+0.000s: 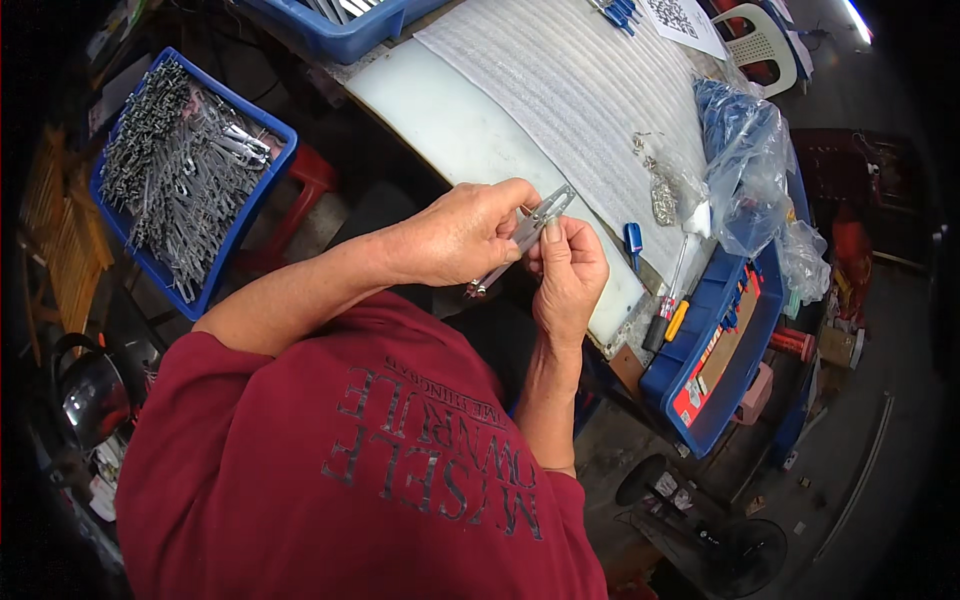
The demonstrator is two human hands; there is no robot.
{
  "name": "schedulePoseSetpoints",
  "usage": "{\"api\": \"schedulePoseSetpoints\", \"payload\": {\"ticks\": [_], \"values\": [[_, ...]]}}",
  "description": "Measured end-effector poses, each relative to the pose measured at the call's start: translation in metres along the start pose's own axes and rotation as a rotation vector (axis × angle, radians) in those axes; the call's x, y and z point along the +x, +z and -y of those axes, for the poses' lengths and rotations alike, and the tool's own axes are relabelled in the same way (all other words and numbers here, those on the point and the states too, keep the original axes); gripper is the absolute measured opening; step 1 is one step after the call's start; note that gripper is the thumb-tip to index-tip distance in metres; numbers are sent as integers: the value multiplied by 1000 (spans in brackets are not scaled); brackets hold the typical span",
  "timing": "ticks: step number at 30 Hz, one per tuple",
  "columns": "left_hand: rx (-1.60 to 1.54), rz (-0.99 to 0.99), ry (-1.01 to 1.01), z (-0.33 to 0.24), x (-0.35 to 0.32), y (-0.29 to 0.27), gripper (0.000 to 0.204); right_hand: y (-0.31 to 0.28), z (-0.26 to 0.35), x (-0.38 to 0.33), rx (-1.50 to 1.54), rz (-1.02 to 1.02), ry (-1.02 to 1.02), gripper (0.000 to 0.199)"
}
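Near the table's front edge, a slim silvery metal part (549, 208) lies slantwise between my two hands. My left hand (455, 235) grips its middle, thumb and fingers closed around it. On the other side, my right hand (570, 272) pinches it near the upper end, with the thumb pressed on its face. Below my left hand pokes out the lower end, which carries small shiny knobs. My fingers cover much of the part, so its exact kind does not show.
A blue bin (282, 150) full of slim metal parts stands at left. White foam sheet (560, 90) covers much of the table (450, 115). At right are a small blue-handled piece (633, 240), a black-handled screwdriver (657, 330), a bag of small metal pieces (663, 195) and another blue bin (715, 425).
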State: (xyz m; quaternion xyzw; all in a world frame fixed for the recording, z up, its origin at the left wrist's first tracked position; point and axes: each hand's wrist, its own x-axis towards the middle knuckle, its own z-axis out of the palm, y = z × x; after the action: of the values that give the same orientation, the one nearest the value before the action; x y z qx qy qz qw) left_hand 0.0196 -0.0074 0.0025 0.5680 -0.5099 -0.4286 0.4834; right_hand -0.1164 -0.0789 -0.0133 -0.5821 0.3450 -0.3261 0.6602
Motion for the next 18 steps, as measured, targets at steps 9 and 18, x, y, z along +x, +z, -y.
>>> {"api": "schedulePoseSetpoints", "payload": {"ticks": [9,18], "values": [[-516,-10,-158,16,0,4,26,-2,0,1,42,-58,-18,15],[-347,56,-169,18,-9,10,17,-2,2,-3,14,-65,-41,14]]}}
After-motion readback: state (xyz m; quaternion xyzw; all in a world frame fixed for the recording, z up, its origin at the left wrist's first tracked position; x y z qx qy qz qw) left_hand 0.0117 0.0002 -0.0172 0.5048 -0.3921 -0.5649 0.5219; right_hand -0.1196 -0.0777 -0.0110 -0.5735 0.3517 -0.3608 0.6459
